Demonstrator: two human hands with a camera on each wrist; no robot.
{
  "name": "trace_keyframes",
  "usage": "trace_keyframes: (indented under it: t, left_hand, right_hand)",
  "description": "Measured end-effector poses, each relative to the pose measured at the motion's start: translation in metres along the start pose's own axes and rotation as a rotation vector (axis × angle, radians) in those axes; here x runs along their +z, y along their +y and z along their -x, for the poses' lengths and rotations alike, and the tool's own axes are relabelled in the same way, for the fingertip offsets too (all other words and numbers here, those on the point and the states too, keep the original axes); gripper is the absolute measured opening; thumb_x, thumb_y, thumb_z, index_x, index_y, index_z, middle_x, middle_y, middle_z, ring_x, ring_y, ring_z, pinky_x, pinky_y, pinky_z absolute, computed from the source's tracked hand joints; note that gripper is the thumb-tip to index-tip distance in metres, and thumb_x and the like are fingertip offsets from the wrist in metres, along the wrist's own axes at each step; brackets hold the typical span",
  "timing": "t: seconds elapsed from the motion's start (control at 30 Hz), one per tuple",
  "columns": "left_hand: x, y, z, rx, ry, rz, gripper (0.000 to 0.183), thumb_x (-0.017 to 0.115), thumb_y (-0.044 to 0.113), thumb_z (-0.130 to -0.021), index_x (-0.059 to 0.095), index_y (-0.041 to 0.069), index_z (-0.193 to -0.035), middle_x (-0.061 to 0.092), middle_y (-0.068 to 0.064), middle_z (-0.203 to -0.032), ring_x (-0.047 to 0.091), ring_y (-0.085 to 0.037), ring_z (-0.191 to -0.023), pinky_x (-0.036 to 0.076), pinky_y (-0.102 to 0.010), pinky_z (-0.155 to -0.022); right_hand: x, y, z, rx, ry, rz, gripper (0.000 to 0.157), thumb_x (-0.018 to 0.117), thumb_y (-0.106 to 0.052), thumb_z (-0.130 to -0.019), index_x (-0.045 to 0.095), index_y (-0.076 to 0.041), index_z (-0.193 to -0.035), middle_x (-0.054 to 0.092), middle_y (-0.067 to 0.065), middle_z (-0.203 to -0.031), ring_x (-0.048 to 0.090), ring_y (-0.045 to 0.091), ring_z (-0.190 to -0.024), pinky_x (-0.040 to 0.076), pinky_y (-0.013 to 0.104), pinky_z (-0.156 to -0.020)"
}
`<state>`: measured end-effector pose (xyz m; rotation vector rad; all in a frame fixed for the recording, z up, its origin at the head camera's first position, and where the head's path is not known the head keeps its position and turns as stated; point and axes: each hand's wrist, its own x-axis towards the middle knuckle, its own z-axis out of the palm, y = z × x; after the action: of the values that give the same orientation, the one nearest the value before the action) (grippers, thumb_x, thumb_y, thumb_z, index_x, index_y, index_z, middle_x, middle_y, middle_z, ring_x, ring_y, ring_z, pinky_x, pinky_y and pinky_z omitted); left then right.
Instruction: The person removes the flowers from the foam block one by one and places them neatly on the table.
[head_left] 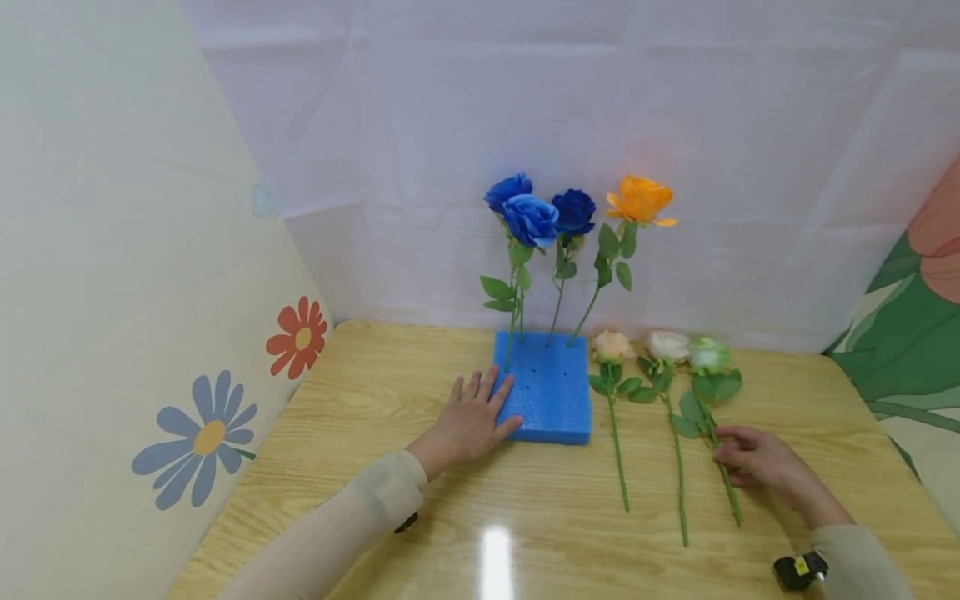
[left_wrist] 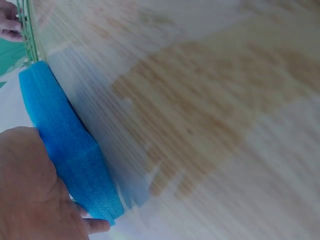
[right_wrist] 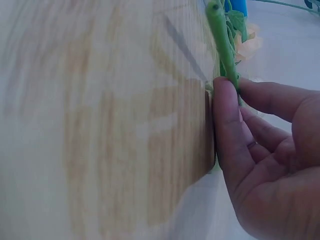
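Observation:
My left hand point(head_left: 468, 422) lies with spread, straight fingers on the left side of a blue foam block point(head_left: 551, 408). The left wrist view shows the palm against the foam point(left_wrist: 65, 135). Two blue roses point(head_left: 530, 220), a dark blue rose point(head_left: 574, 212) and an orange rose point(head_left: 641, 200) stand in the block's rear part. My right hand point(head_left: 768, 465) pinches the stem of a green-and-white rose point(head_left: 708, 356) between thumb and fingers. That rose lies low over the table; in the right wrist view its green stem point(right_wrist: 220, 40) points past the fingertips.
Left of the held rose, a peach rose point(head_left: 612, 347) and a pale pink-white rose point(head_left: 667, 347) lie on the wooden table point(head_left: 360, 400). Small holes show in the foam's top. A white cloth point(head_left: 420, 167) hangs behind; flower-printed panels stand at both sides.

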<state>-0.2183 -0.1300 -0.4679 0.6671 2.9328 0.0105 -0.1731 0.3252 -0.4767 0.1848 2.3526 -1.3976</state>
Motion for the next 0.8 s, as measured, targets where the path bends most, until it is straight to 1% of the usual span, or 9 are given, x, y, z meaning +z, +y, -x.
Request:
trace_keyframes:
  t: [0.2, 0.37, 0.5, 0.63, 0.8]
  left_hand:
    - [-0.001, 0.000, -0.002, 0.003, 0.002, 0.003, 0.078, 0.022, 0.065, -0.104, 0.013, 0.017, -0.164, 0.006, -0.016, -0.170, 0.015, -0.043, -0.153, 0.010, -0.062, -0.121]
    - [-0.002, 0.000, -0.002, 0.003, 0.004, -0.001, 0.078, 0.021, 0.066, -0.104, 0.013, 0.017, -0.164, 0.006, -0.016, -0.170, 0.016, -0.043, -0.153, 0.011, -0.062, -0.121]
    - [-0.003, 0.001, -0.002, 0.001, 0.002, -0.005, 0.078, 0.022, 0.066, -0.104, 0.013, 0.017, -0.164, 0.007, -0.016, -0.170, 0.017, -0.043, -0.153, 0.012, -0.062, -0.121]
    - [-0.004, 0.001, -0.001, 0.000, -0.004, -0.001, 0.077, 0.023, 0.065, -0.105, 0.014, 0.016, -0.164, 0.007, -0.016, -0.170, 0.017, -0.043, -0.153, 0.012, -0.062, -0.121]
    - [-0.004, 0.002, 0.000, 0.001, -0.004, 0.015, 0.077, 0.025, 0.064, -0.105, 0.015, 0.016, -0.164, 0.008, -0.016, -0.169, 0.017, -0.044, -0.153, 0.012, -0.062, -0.121]
  right_hand:
    - [-0.001, -0.002, 0.001, 0.000, 0.002, -0.006, 0.056, 0.059, -0.008, -0.101, 0.035, 0.016, -0.145, 0.063, 0.018, -0.113, 0.064, 0.015, -0.090, 0.060, 0.033, -0.075]
    - [-0.004, -0.002, 0.001, -0.037, 0.001, 0.007, 0.053, 0.058, -0.009, -0.102, 0.037, 0.017, -0.143, 0.064, 0.015, -0.107, 0.063, 0.017, -0.088, 0.060, 0.034, -0.074]
    - [-0.007, -0.003, 0.001, -0.066, 0.014, 0.022, 0.053, 0.057, -0.012, -0.103, 0.038, 0.017, -0.143, 0.064, 0.017, -0.108, 0.065, 0.017, -0.087, 0.060, 0.034, -0.073]
    - [-0.007, -0.006, 0.002, -0.067, 0.028, 0.033, 0.054, 0.058, -0.017, -0.104, 0.040, 0.015, -0.144, 0.064, 0.017, -0.111, 0.066, 0.016, -0.088, 0.060, 0.034, -0.074]
    - [-0.003, -0.013, 0.001, -0.111, 0.013, 0.031, 0.056, 0.059, -0.021, -0.104, 0.041, 0.014, -0.144, 0.064, 0.019, -0.113, 0.066, 0.016, -0.090, 0.059, 0.033, -0.075]
